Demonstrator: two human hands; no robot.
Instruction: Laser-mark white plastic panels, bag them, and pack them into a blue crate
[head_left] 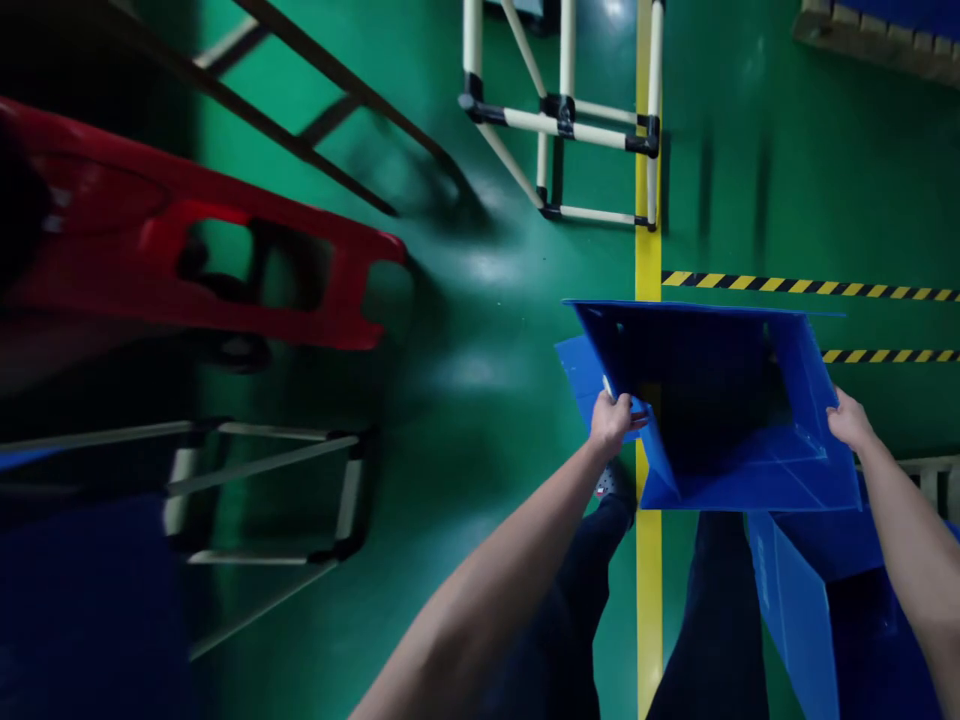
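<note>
A blue open box (750, 486) with dark insides hangs in front of my legs, above the yellow floor line. Its left side is gripped by my left hand (613, 420), the fingers closed round the edge by a flap. At the box's right side my right hand (849, 418) is closed on the edge, its fingers partly hidden behind the panel. A second blue box (799, 600) stands lower right, beside my leg and partly behind my right forearm.
White pipe frames with black joints stand at the top (600, 132) and lower left (262, 556). A red slotted piece of equipment (285, 215) is at the left. Striped tape (810, 286) crosses the green floor at right; a wooden pallet (870, 38) lies top right.
</note>
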